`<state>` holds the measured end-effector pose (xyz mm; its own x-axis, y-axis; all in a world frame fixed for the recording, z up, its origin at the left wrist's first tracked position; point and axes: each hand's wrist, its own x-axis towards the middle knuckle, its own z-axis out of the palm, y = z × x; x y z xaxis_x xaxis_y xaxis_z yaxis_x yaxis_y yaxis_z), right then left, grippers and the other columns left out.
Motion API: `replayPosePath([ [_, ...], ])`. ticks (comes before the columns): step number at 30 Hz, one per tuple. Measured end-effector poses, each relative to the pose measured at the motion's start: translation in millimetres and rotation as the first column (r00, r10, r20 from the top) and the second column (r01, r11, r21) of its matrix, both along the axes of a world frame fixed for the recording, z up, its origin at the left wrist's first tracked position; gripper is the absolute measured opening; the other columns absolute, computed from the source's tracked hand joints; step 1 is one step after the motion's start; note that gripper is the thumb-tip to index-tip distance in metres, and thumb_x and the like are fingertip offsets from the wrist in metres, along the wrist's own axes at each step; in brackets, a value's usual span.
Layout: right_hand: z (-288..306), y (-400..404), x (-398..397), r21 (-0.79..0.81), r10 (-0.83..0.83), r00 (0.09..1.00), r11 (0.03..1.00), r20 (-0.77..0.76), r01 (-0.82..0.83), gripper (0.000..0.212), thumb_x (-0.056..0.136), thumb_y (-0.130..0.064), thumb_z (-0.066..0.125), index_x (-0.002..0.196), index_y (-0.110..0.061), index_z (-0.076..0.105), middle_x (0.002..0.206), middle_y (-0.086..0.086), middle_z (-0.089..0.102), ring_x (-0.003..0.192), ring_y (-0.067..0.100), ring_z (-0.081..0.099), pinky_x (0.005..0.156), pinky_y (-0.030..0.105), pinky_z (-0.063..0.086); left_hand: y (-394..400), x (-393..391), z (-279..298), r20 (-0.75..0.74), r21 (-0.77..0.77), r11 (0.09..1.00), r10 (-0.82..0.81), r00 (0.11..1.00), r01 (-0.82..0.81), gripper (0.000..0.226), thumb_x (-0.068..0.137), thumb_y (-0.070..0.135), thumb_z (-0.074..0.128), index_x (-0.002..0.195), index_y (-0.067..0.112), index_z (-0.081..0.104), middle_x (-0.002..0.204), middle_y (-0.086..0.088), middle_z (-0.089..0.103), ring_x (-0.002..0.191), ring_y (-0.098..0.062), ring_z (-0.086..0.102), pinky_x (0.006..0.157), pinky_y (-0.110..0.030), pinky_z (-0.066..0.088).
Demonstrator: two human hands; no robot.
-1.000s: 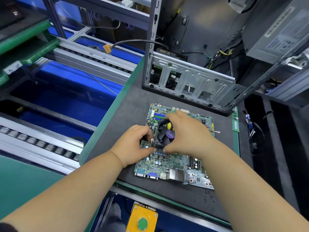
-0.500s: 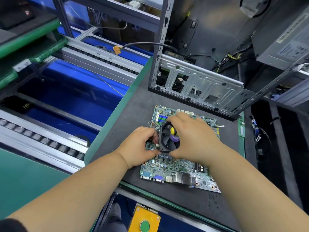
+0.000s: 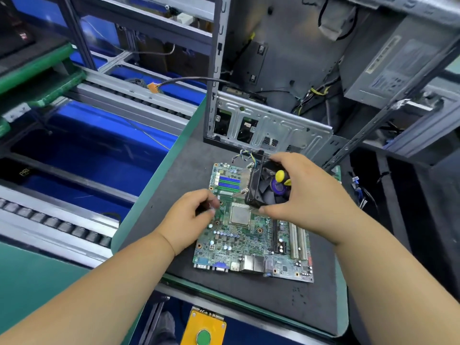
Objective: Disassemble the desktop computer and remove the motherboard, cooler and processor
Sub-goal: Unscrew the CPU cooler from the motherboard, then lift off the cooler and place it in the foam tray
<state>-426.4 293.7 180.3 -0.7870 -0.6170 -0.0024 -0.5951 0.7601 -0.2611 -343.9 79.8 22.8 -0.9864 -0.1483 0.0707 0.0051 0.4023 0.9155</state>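
The green motherboard (image 3: pixel 251 242) lies flat on the dark work mat. My right hand (image 3: pixel 303 192) grips the black fan cooler (image 3: pixel 261 188), lifted and tilted off the board, with a yellow-handled screwdriver (image 3: pixel 281 176) held in the same hand. Where the cooler sat, the square silver processor (image 3: pixel 240 215) is exposed in its socket. My left hand (image 3: pixel 191 220) rests on the board's left edge beside the socket, fingers curled and pressing down. The cooler's thin fan wires (image 3: pixel 245 155) trail above the board's far edge.
The open, emptied computer case (image 3: pixel 268 128) stands just beyond the board, its power supply (image 3: pixel 388 68) at upper right. A roller conveyor with blue bins (image 3: pixel 99 150) runs along the left. A yellow box with a green button (image 3: pixel 204 329) sits below the mat's front edge.
My right hand has lifted the cooler off the board and tipped it away to the upper right, uncovering the processor. My left hand let go of the cooler and dropped to the board.
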Motion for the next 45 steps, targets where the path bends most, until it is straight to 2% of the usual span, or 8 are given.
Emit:
replayPosePath([
  [5,2,37,3,-0.244,-0.07,0.975,0.962,0.21,0.122,0.085,0.055,-0.056,0.082,0.129,-0.045,0.042,0.117,-0.028,0.047,0.1,-0.012,0.048,0.08,0.007,0.037,33,-11,54,0.058,0.446,0.895,-0.019,0.998,-0.009,0.031,0.09,0.047,0.048,0.115,0.033,0.061,0.119,0.006,0.066,0.112,-0.012,0.06,0.097,-0.033,0.045],
  [11,2,86,10,-0.484,-0.021,0.905,0.839,0.425,0.247,0.083,0.048,-0.057,0.083,0.122,-0.055,0.047,0.121,-0.04,0.048,0.112,-0.014,0.049,0.088,0.016,0.045,97,-30,94,0.257,0.905,0.424,-0.488,0.834,-0.03,0.069,0.073,0.068,0.059,0.123,0.02,0.066,0.132,-0.007,0.06,0.12,-0.031,0.057,0.106,-0.058,0.037],
  [16,-9,133,7,-0.677,0.163,0.82,0.662,0.549,0.322,0.064,0.067,-0.039,0.078,0.126,-0.044,0.054,0.119,-0.025,0.058,0.092,-0.009,0.057,0.084,0.013,0.044,142,-36,99,0.357,0.862,0.493,-0.418,0.836,-0.121,0.056,0.069,0.057,0.069,0.11,0.019,0.073,0.121,-0.01,0.067,0.112,-0.03,0.06,0.109,-0.056,0.033],
  [20,-24,173,-8,-0.675,-0.027,0.813,0.543,0.581,0.5,0.02,0.09,-0.028,0.057,0.105,-0.037,0.069,0.103,-0.006,0.061,0.093,0.006,0.059,0.078,0.023,0.04,169,-37,100,0.447,0.81,0.531,-0.287,0.847,-0.248,0.054,0.06,0.054,0.075,0.104,0.023,0.072,0.116,-0.012,0.063,0.104,-0.034,0.048,0.107,-0.055,0.031],
  [26,-58,214,-23,-0.56,-0.304,0.914,0.723,0.267,0.404,0.018,0.092,-0.041,0.056,0.108,-0.043,0.064,0.098,-0.016,0.053,0.092,0.0,0.054,0.079,0.021,0.041,195,-37,98,0.471,0.813,0.48,-0.206,0.858,-0.33,0.05,0.061,0.056,0.073,0.098,0.022,0.073,0.112,-0.008,0.068,0.098,-0.031,0.059,0.094,-0.043,0.043],
  [32,-106,223,-16,-0.214,-0.153,0.987,0.967,-0.054,0.138,0.03,0.089,-0.01,0.06,0.119,-0.016,0.064,0.095,0.003,0.05,0.087,0.026,0.054,0.074,0.034,0.046,205,-38,94,0.545,0.793,0.438,-0.196,0.815,-0.424,0.045,0.068,0.062,0.067,0.079,0.02,0.078,0.109,-0.011,0.068,0.101,-0.031,0.062,0.094,-0.043,0.046],
  [41,-143,222,7,-0.066,-0.118,0.987,0.99,0.112,0.126,0.048,0.086,-0.039,0.06,0.133,-0.032,0.053,0.11,-0.006,0.048,0.107,0.018,0.047,0.092,0.03,0.042,212,-57,87,0.532,0.766,0.557,-0.267,0.803,-0.323,0.064,0.065,0.06,0.069,0.116,0.021,0.064,0.112,-0.009,0.068,0.095,-0.029,0.063,0.095,-0.043,0.044],
  [45,-105,220,-1,-0.325,-0.289,0.924,0.874,0.25,0.361,0.043,0.09,-0.024,0.057,0.132,-0.028,0.054,0.111,-0.008,0.05,0.107,0.01,0.049,0.096,0.031,0.041,215,-65,87,0.48,0.74,0.642,-0.297,0.826,-0.199,0.05,0.062,0.057,0.076,0.101,0.027,0.073,0.111,-0.012,0.069,0.089,-0.028,0.062,0.083,-0.043,0.049],
])
